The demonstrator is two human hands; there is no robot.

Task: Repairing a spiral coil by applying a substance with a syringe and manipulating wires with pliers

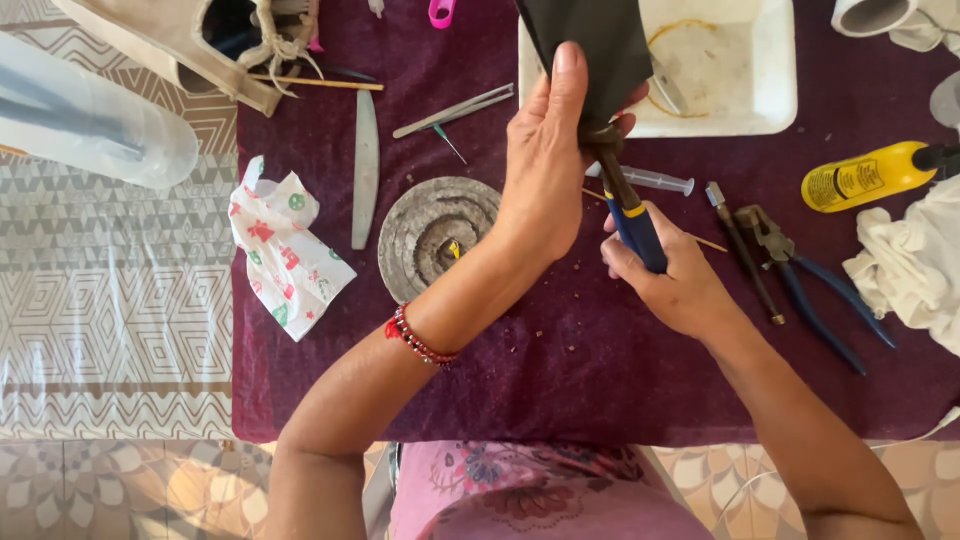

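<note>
My left hand [545, 160] grips the lower edge of a black sheet of stiff material [590, 45], thumb stretched up along it. My right hand [670, 275] is closed around the blue and yellow handle of a tool [632, 215] whose dark metal head meets the sheet's bottom edge just beside my left fingers. Both hands hover over a dark purple cloth [560, 380] spread on the table. A red bead bracelet [418, 340] circles my left wrist.
A round grey metal disc [435, 235] lies left of my forearm, with a long grey file [366, 165], tweezers [455, 110] and patterned paper [285, 250]. Blue-handled pliers [810, 285], a syringe [655, 180], a yellow bottle [865, 175], a white tray [735, 70] and white cloth [915, 265] lie right.
</note>
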